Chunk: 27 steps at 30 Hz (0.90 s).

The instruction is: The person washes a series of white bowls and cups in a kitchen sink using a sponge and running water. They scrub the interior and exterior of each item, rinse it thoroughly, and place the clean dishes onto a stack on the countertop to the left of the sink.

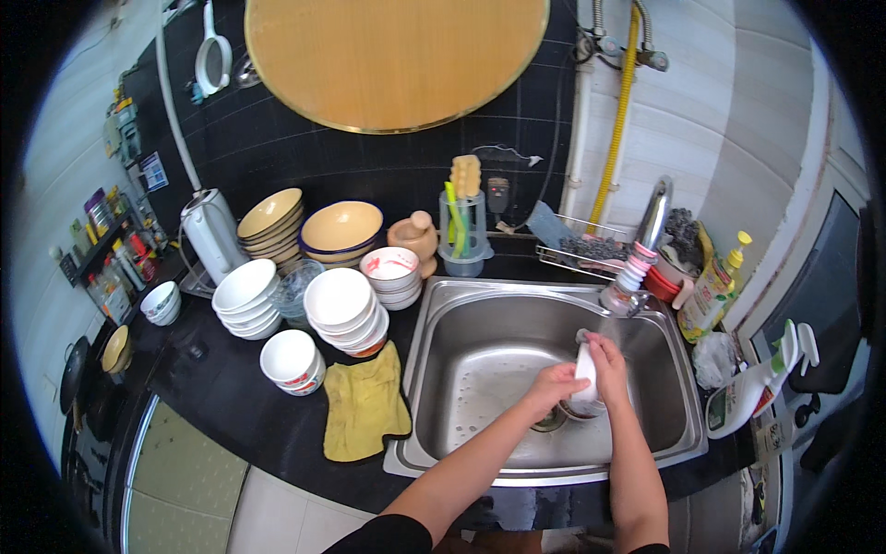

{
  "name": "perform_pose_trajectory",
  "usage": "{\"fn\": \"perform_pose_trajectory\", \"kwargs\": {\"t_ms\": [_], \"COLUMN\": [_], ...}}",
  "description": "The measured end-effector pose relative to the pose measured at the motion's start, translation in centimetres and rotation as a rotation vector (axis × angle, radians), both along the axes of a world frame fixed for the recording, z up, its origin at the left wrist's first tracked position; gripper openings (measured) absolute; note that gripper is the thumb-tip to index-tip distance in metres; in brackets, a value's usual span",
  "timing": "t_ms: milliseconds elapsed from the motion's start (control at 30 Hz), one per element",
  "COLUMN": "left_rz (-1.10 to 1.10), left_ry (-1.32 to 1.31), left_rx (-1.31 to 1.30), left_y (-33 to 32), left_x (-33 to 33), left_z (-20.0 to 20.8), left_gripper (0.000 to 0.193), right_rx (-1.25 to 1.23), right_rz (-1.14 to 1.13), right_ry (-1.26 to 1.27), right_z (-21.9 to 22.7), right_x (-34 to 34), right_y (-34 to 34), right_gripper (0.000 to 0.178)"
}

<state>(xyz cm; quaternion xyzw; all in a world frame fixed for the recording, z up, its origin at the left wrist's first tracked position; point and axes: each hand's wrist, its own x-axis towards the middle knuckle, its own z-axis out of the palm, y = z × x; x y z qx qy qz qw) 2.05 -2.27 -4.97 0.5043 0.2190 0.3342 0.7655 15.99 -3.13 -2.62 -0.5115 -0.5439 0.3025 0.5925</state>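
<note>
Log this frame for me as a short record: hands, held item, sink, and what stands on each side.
Left hand: on the held dish, on its left side
Right hand: on the same dish, on its right side
Held item: white dish, tilted on edge; exact shape partly hidden by the fingers
Sink: stainless-steel sink, single basin; faucet at its back right
Left of sink: yellow cloth, stacked white bowls, kettle
Right of sink: pump bottle, spray bottle
</note>
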Motion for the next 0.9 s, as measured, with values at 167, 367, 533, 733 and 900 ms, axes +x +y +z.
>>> {"fn": "perform_pose_trajectory", "kwargs": {"t_ms": [167,367,533,733,900], "left_rz": [0.12,0.31,0.308,0.278,0.191], "left_ry": [-0.433,-0.521,-0.53,-0.561,-0.563], "left_rx": [-0.268,-0.363,-0.395,-0.426,-0.44], "left_y": [0.7,2.0,1.7,1.6,1.0], "left_x": [0.1,-1.1,-1.0,-0.6,-0.1], "left_z": [0.7,-0.6,-0.6,-0.3,0.6], "left_gripper": [0.032,0.034,0.031,0.031,0.03], "right_rx": [-0.18,0.038,0.069,-0.043,-0.226], "right_rz": [0.023,0.167,0.267,-0.037,-0.302], "right_ry": [0.146,-0.608,-0.849,-0.228,-0.171], "right_z": [-3.3,1.1,2.0,-0.5,-3.9], "right_x": [1.7,-4.0,-4.3,-1.8,2.6], "right_y": [0.5,-2.3,-2.6,-1.0,1.0], "right_gripper": [0.059,0.063,0.062,0.057,0.05]}}
